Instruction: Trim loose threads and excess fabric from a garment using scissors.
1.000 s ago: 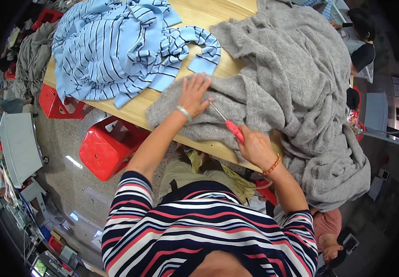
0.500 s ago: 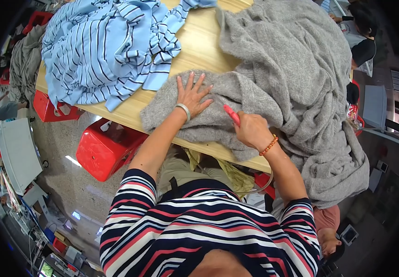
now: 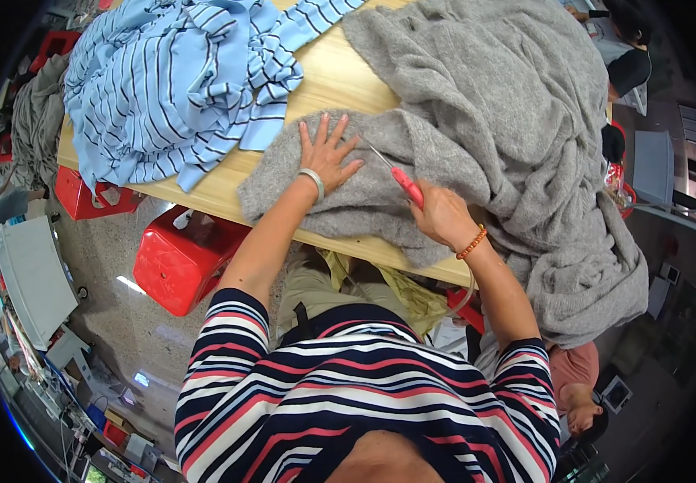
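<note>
Grey fuzzy knit fabric (image 3: pixel 509 105) lies heaped over the right part of the wooden table (image 3: pixel 328 76), with a flatter piece spread toward me. On that flatter piece my left hand (image 3: pixel 326 157) rests palm down, fingers spread, holding nothing. My right hand (image 3: pixel 442 216) is closed round the handle of a red-handled awl-like tool (image 3: pixel 404 183). Its thin metal shaft points up and left, over the fabric beside my left fingers. Whether the tip touches the knit, or has a hook, I cannot tell.
A pile of light blue striped fabric (image 3: pixel 179 88) covers the table's left part. Red stools (image 3: pixel 183 258) stand by the left edge. Part of the grey heap hangs off the table at the right. Other people (image 3: pixel 577 386) are at the right, beyond the heap.
The tool has turned so that its metal shaft now shows. My left hand still lies flat on the grey knit. The whole view has shifted slightly.
</note>
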Tool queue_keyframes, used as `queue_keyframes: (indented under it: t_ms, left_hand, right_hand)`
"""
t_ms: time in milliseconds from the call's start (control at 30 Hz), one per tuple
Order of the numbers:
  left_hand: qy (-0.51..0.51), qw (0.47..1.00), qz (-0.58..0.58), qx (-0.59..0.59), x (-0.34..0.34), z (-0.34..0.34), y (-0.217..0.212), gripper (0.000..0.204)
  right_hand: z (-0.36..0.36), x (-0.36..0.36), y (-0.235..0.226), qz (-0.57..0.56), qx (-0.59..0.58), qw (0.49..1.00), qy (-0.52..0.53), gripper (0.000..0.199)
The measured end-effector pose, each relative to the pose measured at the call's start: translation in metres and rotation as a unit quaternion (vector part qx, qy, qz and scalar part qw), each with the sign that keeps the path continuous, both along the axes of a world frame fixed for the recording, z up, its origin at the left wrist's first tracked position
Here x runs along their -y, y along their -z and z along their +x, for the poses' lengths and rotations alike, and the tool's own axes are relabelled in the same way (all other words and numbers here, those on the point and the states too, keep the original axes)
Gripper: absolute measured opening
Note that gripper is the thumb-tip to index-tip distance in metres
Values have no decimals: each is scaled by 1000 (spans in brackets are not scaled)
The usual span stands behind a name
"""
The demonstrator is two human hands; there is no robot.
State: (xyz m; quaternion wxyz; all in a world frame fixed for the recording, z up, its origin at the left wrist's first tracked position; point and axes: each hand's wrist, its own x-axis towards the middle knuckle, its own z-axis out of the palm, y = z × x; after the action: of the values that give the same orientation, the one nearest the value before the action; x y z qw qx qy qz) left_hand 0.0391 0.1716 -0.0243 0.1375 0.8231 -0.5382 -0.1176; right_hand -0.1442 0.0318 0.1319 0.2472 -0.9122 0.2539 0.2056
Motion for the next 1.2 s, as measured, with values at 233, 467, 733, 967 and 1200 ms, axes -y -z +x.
queue_keyframes:
  t_ms: [233,467,733,967,1200]
  left_hand:
    - [73,986,-128,-72,-79,-87,-47,64]
    - [52,995,-74,-40,-57,-104,-3,37]
    - [-5,849,-212,-483,-40,-87,-223,17]
    - [-122,695,-526,-475,-73,-88,-338,46]
    - [1,915,-389,109,-103,25,-391,42]
  right_hand:
    - [-86,6,24,-13,87,989,120,32]
    - [-112,9,20,-61,139,988,24,40]
    - [-118,2,9,-65,285,954,61,49]
    - [-98,28,-40,136,296,943,71,49]
    - [-105,90,-166,243,324,914,-21,59]
